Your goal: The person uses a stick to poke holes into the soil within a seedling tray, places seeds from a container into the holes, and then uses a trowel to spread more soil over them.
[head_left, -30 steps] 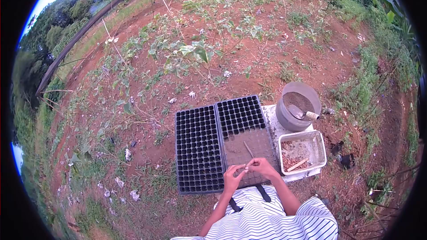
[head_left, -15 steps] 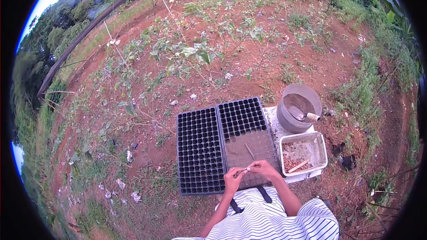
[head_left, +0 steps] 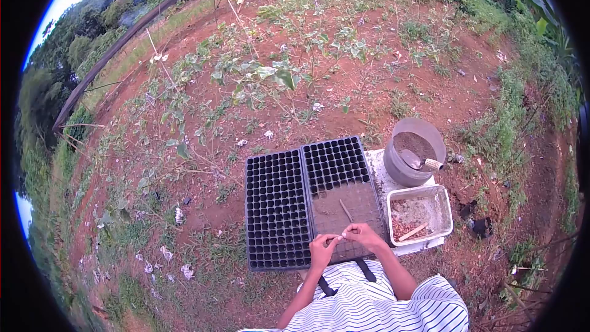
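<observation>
My left hand (head_left: 322, 252) and my right hand (head_left: 364, 237) meet fingertip to fingertip, both pinched, above the near end of the right seedling tray (head_left: 332, 157). Whatever lies between the fingers is too small to name. Brown soil (head_left: 329, 209) covers the near part of this tray, while its far cells are dark and unfilled. On the soil rests a thin stick (head_left: 346, 210). The left seedling tray (head_left: 276, 209), its black cells bare, lies alongside.
To the right, a grey tub (head_left: 405, 175) holds soil and a scoop with a pale handle (head_left: 434, 164). Nearer me, a white basket (head_left: 447, 215) contains small reddish bits (head_left: 403, 227) and a flat wooden piece (head_left: 413, 232). Leafy plants (head_left: 276, 74) grow beyond the trays.
The view has shifted very slightly. Both hands stay pinched together in almost the same place over the tray; nothing else has visibly moved.
</observation>
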`<state>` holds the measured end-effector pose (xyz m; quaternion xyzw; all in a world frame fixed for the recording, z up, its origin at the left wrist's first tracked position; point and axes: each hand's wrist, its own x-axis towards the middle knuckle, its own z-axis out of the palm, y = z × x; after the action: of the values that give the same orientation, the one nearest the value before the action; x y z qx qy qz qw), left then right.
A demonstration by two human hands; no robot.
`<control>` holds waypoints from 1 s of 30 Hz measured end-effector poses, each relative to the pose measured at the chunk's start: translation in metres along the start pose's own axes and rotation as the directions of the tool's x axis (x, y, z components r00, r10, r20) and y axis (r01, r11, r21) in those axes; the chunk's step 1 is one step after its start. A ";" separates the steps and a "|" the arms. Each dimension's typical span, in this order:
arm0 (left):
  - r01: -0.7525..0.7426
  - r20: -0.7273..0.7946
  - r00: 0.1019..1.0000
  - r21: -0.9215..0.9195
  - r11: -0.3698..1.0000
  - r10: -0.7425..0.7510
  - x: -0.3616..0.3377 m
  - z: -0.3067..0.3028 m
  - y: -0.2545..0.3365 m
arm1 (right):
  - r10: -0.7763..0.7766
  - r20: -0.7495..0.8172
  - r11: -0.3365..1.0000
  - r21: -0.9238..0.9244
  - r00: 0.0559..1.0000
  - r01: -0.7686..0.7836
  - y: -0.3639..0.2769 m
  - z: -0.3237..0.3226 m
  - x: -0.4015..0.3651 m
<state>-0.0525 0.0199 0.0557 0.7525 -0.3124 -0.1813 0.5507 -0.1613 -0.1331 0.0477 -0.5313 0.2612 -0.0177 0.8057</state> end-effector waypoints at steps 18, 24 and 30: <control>0.030 -0.032 0.999 -0.003 1.000 -0.030 -0.001 -0.003 0.001 | -0.121 -0.219 0.970 -0.234 0.968 0.068 0.011 -0.007 0.007; 0.040 -0.021 0.999 -0.041 0.998 -0.041 -0.002 -0.001 -0.001 | -0.122 -0.247 0.966 -0.250 0.961 0.058 0.005 -0.005 0.005; 0.041 -0.022 0.999 0.042 0.998 -0.040 -0.001 -0.003 -0.003 | -0.022 -0.039 0.990 -0.142 0.999 0.017 -0.006 0.011 -0.002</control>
<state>-0.0504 0.0238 0.0535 0.7723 -0.2949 -0.1777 0.5339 -0.1572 -0.1258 0.0570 -0.5891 0.2728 -0.0177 0.7604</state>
